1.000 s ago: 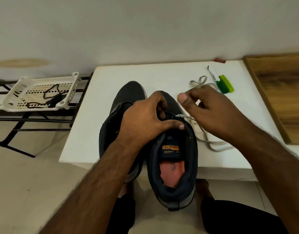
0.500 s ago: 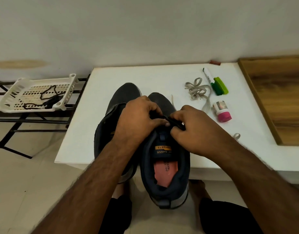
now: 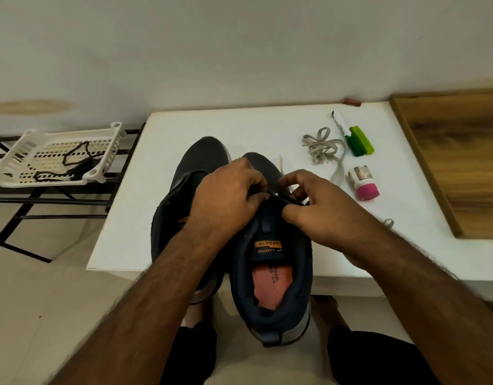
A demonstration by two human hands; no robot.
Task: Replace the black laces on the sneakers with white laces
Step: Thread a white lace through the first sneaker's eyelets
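matt cloth sneaker [image 3: 270,276], white plastic basket [image 3: 106,159], grained wood board [image 3: 459,168]

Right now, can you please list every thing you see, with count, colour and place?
sneakers: 2, dark, side by side at the table's near edge
white lace: 1, pale, bundled right of the sneakers, partly threaded in the right one
black lace: 1, black, in the basket
basket: 1, white, on the rack
rack: 1, black, far left
marker: 1, white and green, beside the bundle
small bottle: 1, pink cap, lying on the table
table: 1, white
wooden board: 1, brown, right
left hand: gripping the right sneaker's throat
right hand: pinching its eyelet edge
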